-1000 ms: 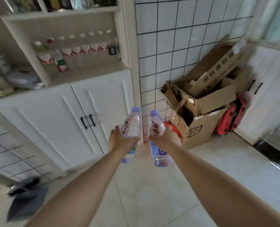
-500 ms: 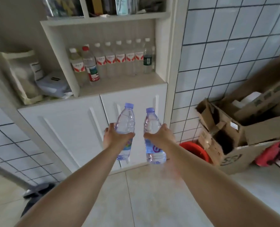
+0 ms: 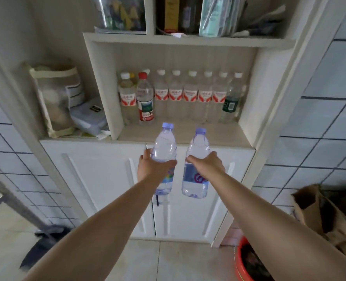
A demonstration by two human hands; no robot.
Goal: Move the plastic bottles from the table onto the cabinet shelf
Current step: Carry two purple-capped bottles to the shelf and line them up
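My left hand [image 3: 153,169] grips a clear plastic bottle with a lilac cap [image 3: 165,147] around its middle. My right hand [image 3: 209,165] grips a second clear bottle with a lilac cap and a blue label [image 3: 196,175]. Both bottles are upright, held side by side in front of the white cabinet doors, just below the front edge of the cabinet shelf [image 3: 184,132]. At the back of that shelf stands a row of several plastic bottles [image 3: 190,98], most with white caps and red labels. One of them has a red cap [image 3: 144,99].
A cloth bag [image 3: 56,98] and a plastic box [image 3: 88,116] sit on the ledge left of the shelf. Books and packets fill the compartments above. A red basin [image 3: 245,260] and cardboard boxes [image 3: 326,216] stand on the floor at right. A dustpan [image 3: 44,240] lies at left.
The view has swung to face the cabinet and come closer. Both hands have carried their bottles up, from in front of the lower doors to just under the shelf edge.
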